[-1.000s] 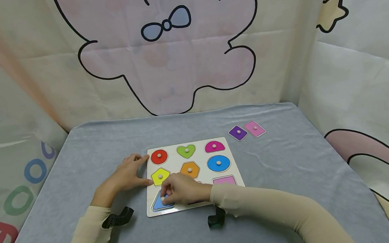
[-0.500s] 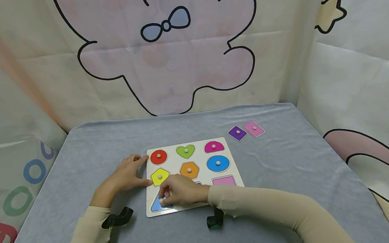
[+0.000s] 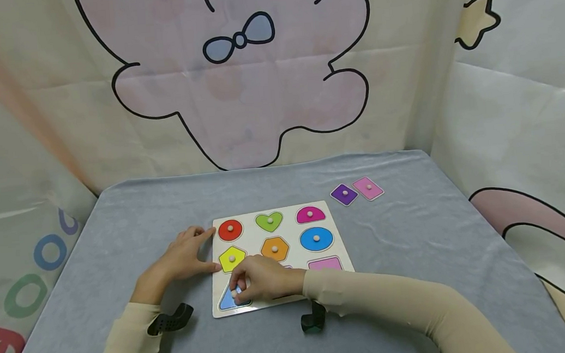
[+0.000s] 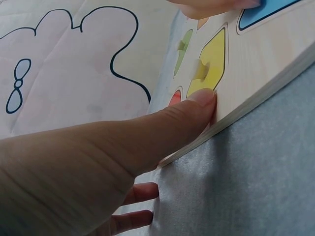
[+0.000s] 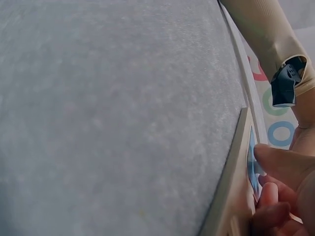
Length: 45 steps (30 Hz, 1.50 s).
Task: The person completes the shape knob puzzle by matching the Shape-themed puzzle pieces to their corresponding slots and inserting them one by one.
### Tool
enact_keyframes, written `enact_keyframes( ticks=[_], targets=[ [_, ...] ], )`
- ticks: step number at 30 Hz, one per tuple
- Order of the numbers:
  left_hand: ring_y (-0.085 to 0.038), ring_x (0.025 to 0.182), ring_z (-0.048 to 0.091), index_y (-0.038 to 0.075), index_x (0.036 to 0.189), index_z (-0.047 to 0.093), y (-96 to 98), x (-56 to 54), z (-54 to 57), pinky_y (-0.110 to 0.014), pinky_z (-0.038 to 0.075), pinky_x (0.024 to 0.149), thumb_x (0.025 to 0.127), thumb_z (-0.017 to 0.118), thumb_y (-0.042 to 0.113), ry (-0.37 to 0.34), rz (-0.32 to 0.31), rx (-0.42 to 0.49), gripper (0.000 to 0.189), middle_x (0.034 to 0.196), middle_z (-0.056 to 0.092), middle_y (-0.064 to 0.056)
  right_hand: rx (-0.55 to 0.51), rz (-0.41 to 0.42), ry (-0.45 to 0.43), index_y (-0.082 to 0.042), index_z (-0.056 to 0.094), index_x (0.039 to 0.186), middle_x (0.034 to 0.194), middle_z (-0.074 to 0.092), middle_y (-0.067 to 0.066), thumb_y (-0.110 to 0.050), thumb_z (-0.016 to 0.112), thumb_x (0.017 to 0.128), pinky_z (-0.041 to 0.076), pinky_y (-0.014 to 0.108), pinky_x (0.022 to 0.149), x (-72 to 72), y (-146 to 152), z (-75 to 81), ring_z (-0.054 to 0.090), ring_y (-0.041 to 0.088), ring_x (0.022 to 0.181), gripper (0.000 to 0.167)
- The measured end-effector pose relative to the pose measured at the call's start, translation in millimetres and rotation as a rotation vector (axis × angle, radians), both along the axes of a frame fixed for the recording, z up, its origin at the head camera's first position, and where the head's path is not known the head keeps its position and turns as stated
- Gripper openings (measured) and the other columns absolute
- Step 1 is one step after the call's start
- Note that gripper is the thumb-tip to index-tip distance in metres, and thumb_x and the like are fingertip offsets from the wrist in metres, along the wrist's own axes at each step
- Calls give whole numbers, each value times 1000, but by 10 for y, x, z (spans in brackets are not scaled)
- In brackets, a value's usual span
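Blue triangle (image 3: 226, 300) lies at the near-left corner of the wooden puzzle board (image 3: 291, 228) on the grey-covered tabletop (image 3: 406, 250); cannot tell whether fully seated. Right hand (image 3: 266, 277) pinches its pale knob (image 3: 234, 294) between thumb and fingers. Left hand (image 3: 182, 254) is loosely spread: thumb tip on the board's left edge beside the yellow pentagon (image 3: 231, 259), index fingertip at the far-left corner near the red circle (image 3: 230, 230). Green heart (image 3: 269, 221), magenta half-disc (image 3: 310, 214), orange hexagon (image 3: 275, 249) and blue oval (image 3: 316, 239) fill other board positions. Purple diamond (image 3: 344, 194) and pink piece (image 3: 368, 188) lie side by side beyond the far-right corner.
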State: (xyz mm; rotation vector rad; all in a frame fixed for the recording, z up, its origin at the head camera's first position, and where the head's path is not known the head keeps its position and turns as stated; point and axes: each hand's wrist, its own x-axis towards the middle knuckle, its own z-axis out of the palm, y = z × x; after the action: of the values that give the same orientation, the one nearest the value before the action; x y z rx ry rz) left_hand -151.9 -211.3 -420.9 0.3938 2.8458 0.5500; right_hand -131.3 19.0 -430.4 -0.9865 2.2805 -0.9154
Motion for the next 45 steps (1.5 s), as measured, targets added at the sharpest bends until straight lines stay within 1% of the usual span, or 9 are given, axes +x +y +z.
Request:
enact_keyframes(
  ticks=[7, 14, 18, 25, 29, 32, 39, 42, 45],
  targets=[
    [-41, 123, 47, 5, 151, 46, -10, 12, -17, -64, 43, 102, 74, 86, 49, -2, 5, -1, 98, 136, 50, -22, -69, 12, -72, -14, 76, 100, 72, 57, -9, -24, 79, 89, 35, 16, 57, -19, 45, 9, 50, 3, 65, 15],
    [-41, 122, 47, 5, 151, 46, -18, 9, -25, -64, 43, 102, 74, 87, 49, 6, 7, 0, 98, 136, 50, -22, -144, -2, -98, -11, 76, 98, 72, 57, -9, -23, 76, 91, 35, 16, 55, -66, 98, 35, 48, 3, 61, 14],
    [-41, 123, 47, 6, 152, 45, -25, -2, -25, -64, 43, 102, 74, 86, 50, 2, 11, -3, 98, 137, 50, -22, -154, -25, -87, -12, 76, 99, 72, 56, -9, -23, 74, 93, 37, 16, 56, -108, 160, 76, 47, 3, 60, 13],
    [-41, 123, 47, 7, 152, 45, -19, -13, -19, -63, 42, 103, 74, 86, 51, -10, 18, -8, 99, 138, 49, -22, -136, -83, -18, -16, 77, 101, 77, 60, -8, -25, 72, 94, 42, 16, 65, -210, 290, 119, 50, 3, 71, 13],
    [-41, 124, 47, 7, 152, 45, -7, -17, -14, -63, 42, 103, 74, 86, 51, -14, 18, -10, 99, 139, 50, -23, -142, -122, 2, -14, 77, 104, 92, 70, -5, -25, 71, 95, 44, 19, 73, -267, 377, 156, 53, 6, 84, 15],
    [-40, 124, 47, 7, 153, 44, 1, -21, -12, -62, 42, 103, 74, 86, 51, -16, 19, -12, 99, 139, 49, -22, -163, -164, 7, -12, 77, 105, 100, 73, -2, -24, 71, 95, 45, 21, 73, -324, 459, 178, 54, 10, 88, 16],
    [-41, 123, 47, 7, 153, 44, 2, -23, -10, -63, 41, 104, 74, 86, 49, -9, 24, -15, 98, 140, 49, -23, -268, -209, -4, -4, 76, 101, 86, 68, 5, -18, 69, 96, 42, 19, 60, -466, 668, 193, 52, 10, 67, 17],
    [-40, 123, 47, 7, 152, 45, 2, -21, -19, -63, 42, 103, 74, 86, 49, -10, 23, -17, 98, 139, 49, -23, -286, -232, 16, -2, 76, 100, 85, 67, 6, -17, 67, 96, 41, 19, 61, -511, 756, 166, 52, 9, 69, 17],
    [-40, 122, 47, 7, 152, 45, 8, -17, -31, -62, 42, 103, 74, 87, 49, -15, 24, -17, 99, 139, 49, -22, -280, -273, 36, -3, 76, 102, 87, 69, 5, -17, 67, 95, 43, 19, 65, -549, 847, 158, 55, 10, 78, 18]
  ],
)
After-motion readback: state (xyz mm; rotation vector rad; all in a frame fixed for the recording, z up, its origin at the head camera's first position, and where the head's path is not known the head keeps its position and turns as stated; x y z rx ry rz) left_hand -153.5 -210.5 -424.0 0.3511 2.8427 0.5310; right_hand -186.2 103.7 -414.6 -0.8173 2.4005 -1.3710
